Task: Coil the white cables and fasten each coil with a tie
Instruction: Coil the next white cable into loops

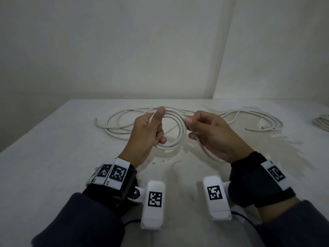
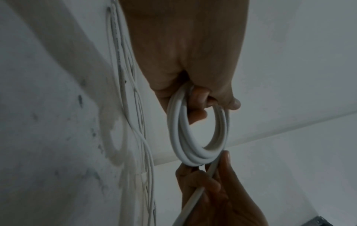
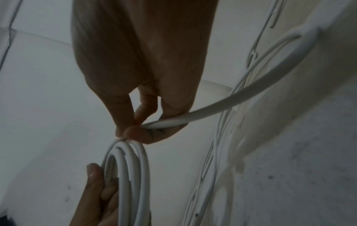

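A small coil [image 1: 175,132] of white cable is held up above the table [image 1: 53,148], clenched on its near-left side by the left hand [image 1: 147,138], thumb raised over the top. On the opposite side, the free run of cable [image 2: 195,197] is pinched between the thumb and fingertips of the right hand [image 1: 211,136], right against the coil. The turns could spring apart if the left clench were eased, and the loose cable [image 1: 252,120] trailing beyond the right pinch could snag. No tie is seen.
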Available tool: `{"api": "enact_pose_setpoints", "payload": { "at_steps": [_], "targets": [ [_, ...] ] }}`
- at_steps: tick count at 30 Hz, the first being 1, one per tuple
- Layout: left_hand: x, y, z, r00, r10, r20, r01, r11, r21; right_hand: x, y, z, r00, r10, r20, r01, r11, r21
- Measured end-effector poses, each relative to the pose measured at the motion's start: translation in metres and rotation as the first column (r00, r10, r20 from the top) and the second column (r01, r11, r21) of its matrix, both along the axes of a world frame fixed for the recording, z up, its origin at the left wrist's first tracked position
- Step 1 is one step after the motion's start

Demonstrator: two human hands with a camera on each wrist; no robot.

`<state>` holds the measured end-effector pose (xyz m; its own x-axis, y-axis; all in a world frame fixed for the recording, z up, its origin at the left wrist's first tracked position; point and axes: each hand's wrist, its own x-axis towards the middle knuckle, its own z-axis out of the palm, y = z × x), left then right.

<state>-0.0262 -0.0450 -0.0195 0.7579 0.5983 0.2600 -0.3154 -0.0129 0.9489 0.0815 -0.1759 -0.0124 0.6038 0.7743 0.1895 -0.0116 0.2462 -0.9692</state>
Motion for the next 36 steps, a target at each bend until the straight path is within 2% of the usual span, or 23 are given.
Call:
{"api": "enact_pose_setpoints", "payload": {
  "at_steps": [2,4,9,11,16,19,21,24,28,32,36],
  "targets": [
    [0.001,-0.001,0.000,1.000,0.027,-0.007,-0.028,0.998,-0.049,0.000,-0.001,0.003,0.999,-0.021,-0.024,0.022,0.999,0.041],
    [0.002,-0.001,0.000,0.999,0.044,-0.023,-0.046,0.996,-0.078,0.001,-0.004,0.007,0.996,-0.086,0.011,0.085,0.995,0.049],
    [0.003,-0.005,0.001,0.999,0.010,-0.044,-0.012,0.998,-0.054,0.006,-0.013,0.017,0.978,-0.208,0.029,0.207,0.978,0.041],
    [0.003,-0.008,0.002,0.999,0.007,-0.041,-0.010,0.998,-0.061,0.006,-0.015,0.018,0.982,-0.186,0.034,0.186,0.982,0.019],
    [0.003,-0.007,-0.001,0.997,0.066,-0.031,-0.069,0.988,-0.138,0.004,-0.011,0.008,0.995,-0.027,0.095,0.041,0.988,-0.147],
    [0.004,-0.009,-0.003,0.997,0.065,-0.029,-0.069,0.982,-0.173,0.002,-0.007,0.005,0.993,-0.022,0.120,0.042,0.984,-0.174],
    [0.006,-0.012,-0.004,0.998,0.051,-0.023,-0.055,0.979,-0.197,-0.001,-0.005,0.004,1.000,0.016,0.009,-0.015,0.989,-0.144],
    [0.009,-0.013,-0.007,0.998,0.052,-0.035,-0.057,0.980,-0.189,-0.008,0.000,0.002,0.972,0.097,-0.212,-0.113,0.992,-0.062],
    [0.009,-0.016,-0.005,0.999,0.035,0.000,-0.034,0.977,-0.209,-0.013,0.007,0.001,0.966,0.068,-0.249,-0.067,0.998,0.009],
    [0.010,-0.020,-0.002,0.998,0.056,0.020,-0.052,0.984,-0.170,-0.011,0.006,0.000,0.921,0.168,-0.353,-0.141,0.985,0.101],
    [0.011,-0.015,-0.007,0.988,0.153,-0.024,-0.154,0.985,-0.083,-0.016,0.009,-0.002,0.894,0.227,-0.386,-0.237,0.971,0.022]
  ]
}}
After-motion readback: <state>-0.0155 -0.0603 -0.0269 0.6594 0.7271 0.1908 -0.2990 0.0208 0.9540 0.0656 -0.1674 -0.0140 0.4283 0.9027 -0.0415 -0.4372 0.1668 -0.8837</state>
